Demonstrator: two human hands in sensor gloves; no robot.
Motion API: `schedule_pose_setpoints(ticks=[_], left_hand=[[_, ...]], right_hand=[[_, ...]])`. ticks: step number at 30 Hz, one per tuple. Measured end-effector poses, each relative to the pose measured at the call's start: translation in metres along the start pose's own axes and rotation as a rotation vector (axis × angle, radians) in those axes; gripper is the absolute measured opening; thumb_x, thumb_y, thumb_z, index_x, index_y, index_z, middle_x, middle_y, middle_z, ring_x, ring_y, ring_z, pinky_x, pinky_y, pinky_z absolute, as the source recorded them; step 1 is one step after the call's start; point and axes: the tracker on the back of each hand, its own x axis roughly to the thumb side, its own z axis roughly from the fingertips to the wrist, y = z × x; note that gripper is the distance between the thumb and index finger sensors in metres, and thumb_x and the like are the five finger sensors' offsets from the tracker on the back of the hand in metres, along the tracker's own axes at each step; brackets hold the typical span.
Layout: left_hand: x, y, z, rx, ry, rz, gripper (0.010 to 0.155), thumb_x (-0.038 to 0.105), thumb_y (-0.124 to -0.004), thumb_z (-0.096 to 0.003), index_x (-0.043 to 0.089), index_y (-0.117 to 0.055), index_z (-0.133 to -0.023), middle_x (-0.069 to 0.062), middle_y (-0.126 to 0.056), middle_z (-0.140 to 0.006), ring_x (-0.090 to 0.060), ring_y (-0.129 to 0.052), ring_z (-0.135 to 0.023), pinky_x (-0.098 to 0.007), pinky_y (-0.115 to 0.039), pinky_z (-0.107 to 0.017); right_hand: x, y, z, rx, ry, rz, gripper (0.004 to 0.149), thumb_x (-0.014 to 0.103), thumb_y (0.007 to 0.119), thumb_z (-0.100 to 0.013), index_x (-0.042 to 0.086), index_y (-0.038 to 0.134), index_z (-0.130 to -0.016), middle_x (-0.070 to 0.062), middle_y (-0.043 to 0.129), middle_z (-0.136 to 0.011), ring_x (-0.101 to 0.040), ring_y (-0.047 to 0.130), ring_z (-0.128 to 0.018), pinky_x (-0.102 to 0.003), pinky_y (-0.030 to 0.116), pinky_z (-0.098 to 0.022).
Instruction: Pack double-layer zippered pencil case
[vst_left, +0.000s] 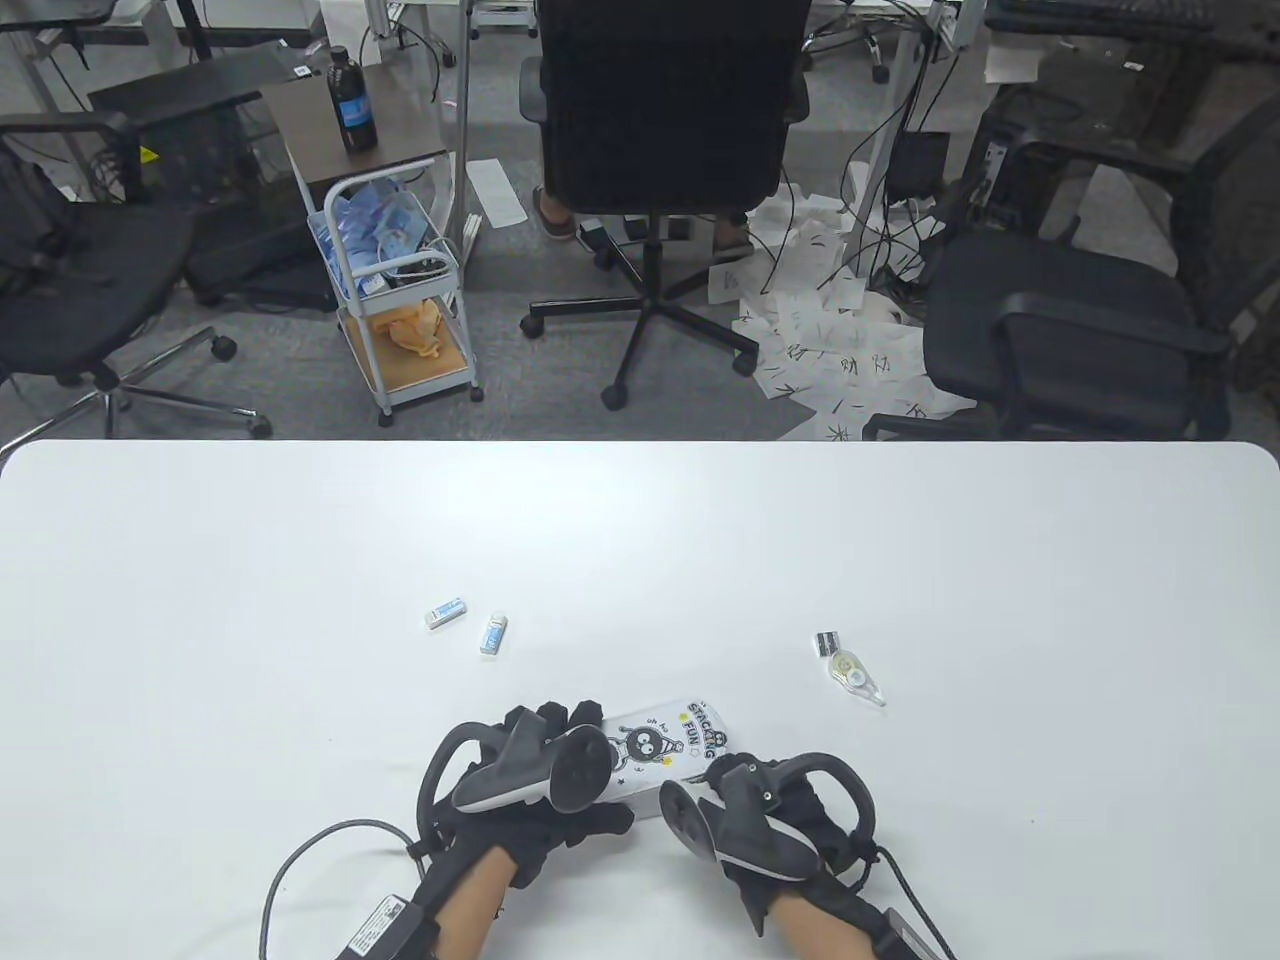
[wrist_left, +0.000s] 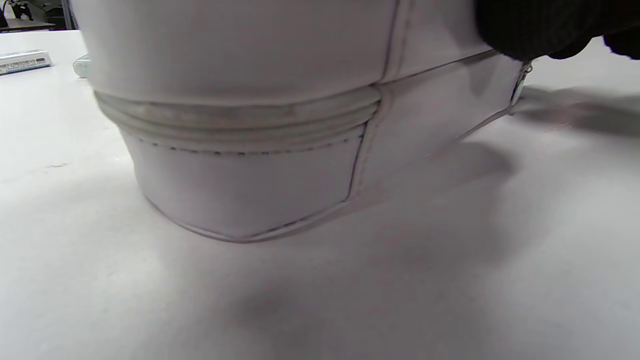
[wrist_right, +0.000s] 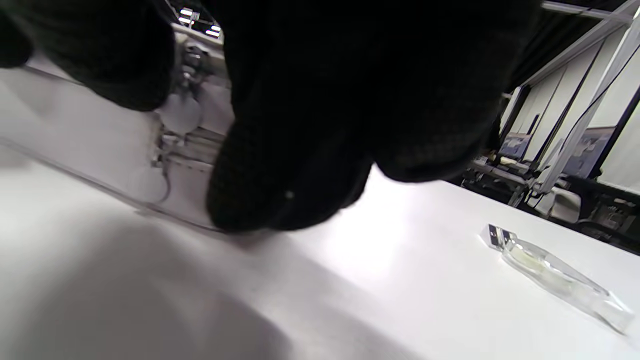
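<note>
The white pencil case (vst_left: 665, 745) with a cartoon print and the words "STACKING FUN" lies flat near the table's front edge. My left hand (vst_left: 560, 765) holds its left end, fingers curled over the far side and thumb on the near side. That rounded end and its shut zipper line fill the left wrist view (wrist_left: 240, 150). My right hand (vst_left: 725, 785) is at the case's right end. Its curled thumb and fingers (wrist_right: 300, 150) press on the case either side of the zipper pulls (wrist_right: 177, 112). The trackers hide most of both hands from above.
Two small erasers (vst_left: 445, 611) (vst_left: 494, 633) lie beyond the case to the left. A clear correction tape (vst_left: 858, 678) (wrist_right: 550, 275) and a small black-and-white piece (vst_left: 826, 643) lie to the right. Office chairs and a cart stand behind the table.
</note>
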Motion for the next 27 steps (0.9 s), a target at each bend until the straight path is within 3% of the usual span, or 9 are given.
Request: schedule_pose_setpoints(ticks=[7,12,17,20,23,25,27], left_hand=[[0.001,-0.001,-0.002,0.005,-0.039,0.008,0.110,0.072,-0.075,-0.0493,-0.001,-0.035,-0.121,-0.038,-0.049,-0.107,-0.061,-0.061,-0.086,-0.076,-0.059,-0.066],[0.002,-0.001,-0.002,-0.006,-0.045,0.018,0.111,0.070,-0.075,-0.0497,-0.003,-0.033,-0.121,-0.039,-0.047,-0.107,-0.061,-0.060,-0.086,-0.076,-0.057,-0.066],[-0.001,-0.002,-0.001,0.000,-0.037,0.036,0.111,0.072,-0.074,-0.0497,-0.002,-0.032,-0.121,-0.037,-0.046,-0.108,-0.059,-0.059,-0.087,-0.075,-0.057,-0.067],[-0.007,-0.001,0.000,0.006,-0.038,0.093,0.112,0.071,-0.078,-0.0483,-0.001,-0.034,-0.122,-0.035,-0.047,-0.109,-0.058,-0.060,-0.089,-0.074,-0.057,-0.068],[-0.007,0.001,0.003,-0.036,-0.103,0.093,0.111,0.066,-0.086,-0.0460,0.003,-0.036,-0.123,-0.030,-0.047,-0.112,-0.056,-0.058,-0.093,-0.076,-0.052,-0.070],[0.000,0.004,0.006,-0.067,-0.232,0.049,0.110,0.059,-0.096,-0.0423,0.015,-0.036,-0.123,-0.020,-0.044,-0.117,-0.053,-0.046,-0.101,-0.080,-0.037,-0.066],[0.013,0.006,0.007,-0.076,-0.264,-0.027,0.109,0.054,-0.100,-0.0403,0.022,-0.036,-0.122,-0.014,-0.043,-0.119,-0.055,-0.038,-0.102,-0.080,-0.034,-0.063]], right_hand=[[0.011,0.004,0.002,-0.058,-0.037,0.085,0.072,0.064,0.070,-0.046,-0.001,0.098,-0.060,-0.011,0.111,-0.046,0.000,0.108,-0.023,-0.029,0.096,-0.030],[0.017,0.006,0.003,-0.132,-0.035,0.141,0.056,0.052,0.075,-0.047,0.003,0.101,-0.053,-0.007,0.113,-0.038,0.002,0.108,-0.016,-0.026,0.097,-0.028],[0.010,0.005,0.003,-0.160,-0.028,0.169,0.049,0.052,0.075,-0.047,0.011,0.101,-0.050,0.001,0.112,-0.036,0.007,0.106,-0.015,-0.022,0.097,-0.029],[-0.020,0.010,-0.002,-0.036,0.081,-0.064,0.045,0.049,0.073,-0.049,0.013,0.095,-0.064,0.000,0.109,-0.053,0.001,0.105,-0.029,-0.029,0.093,-0.039],[-0.053,0.025,-0.006,0.095,0.087,-0.174,0.045,0.049,0.068,-0.052,0.020,0.085,-0.081,0.001,0.099,-0.076,-0.009,0.102,-0.049,-0.037,0.087,-0.049],[-0.066,0.033,-0.006,0.151,0.027,-0.262,0.044,0.044,0.068,-0.046,0.028,0.080,-0.085,0.005,0.093,-0.084,-0.013,0.098,-0.058,-0.040,0.083,-0.053],[-0.065,0.037,-0.008,0.214,-0.101,-0.396,0.043,0.038,0.068,-0.044,0.033,0.078,-0.086,0.005,0.087,-0.091,-0.018,0.092,-0.068,-0.044,0.078,-0.057]])
